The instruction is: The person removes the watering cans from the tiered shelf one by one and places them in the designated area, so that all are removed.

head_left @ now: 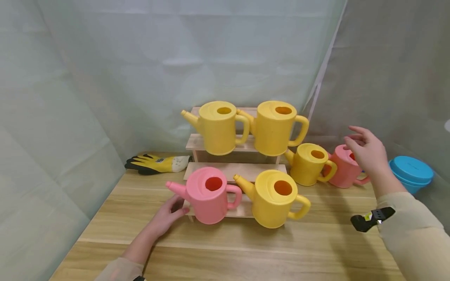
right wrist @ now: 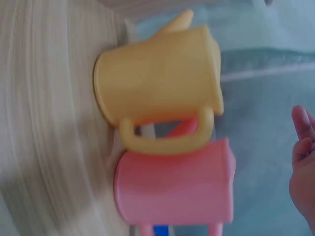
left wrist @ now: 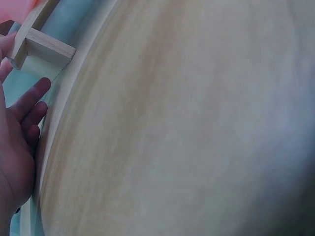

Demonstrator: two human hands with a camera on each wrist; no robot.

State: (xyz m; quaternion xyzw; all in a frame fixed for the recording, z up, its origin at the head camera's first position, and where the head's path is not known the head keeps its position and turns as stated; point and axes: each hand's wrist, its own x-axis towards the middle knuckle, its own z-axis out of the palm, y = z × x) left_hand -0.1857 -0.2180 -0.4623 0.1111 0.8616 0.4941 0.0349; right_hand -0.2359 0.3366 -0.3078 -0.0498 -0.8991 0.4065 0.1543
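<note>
My left hand (head_left: 166, 216) is at the left end of a tiered wooden stand (head_left: 232, 171), fingers extended and thumb by the lowest step. In the left wrist view, the thumb seems to touch the step's board (left wrist: 51, 44). A pink watering can (head_left: 207, 203) and a yellow watering can (head_left: 268, 210) sit low on the stand; two more yellow ones, left (head_left: 218, 134) and right (head_left: 272, 134), occupy its upper part. Holding nothing, my right hand (head_left: 369, 150) hovers with loosely bent fingers above a second pink watering can (right wrist: 172, 187), beside another yellow watering can (right wrist: 157, 78).
A yellow and black work glove (head_left: 158, 164) lies left of the stand on the wooden table (head_left: 211, 253). At the far right is a blue lidded tub (head_left: 411, 171). Pale curtains (head_left: 175, 58) hang behind and along the left side.
</note>
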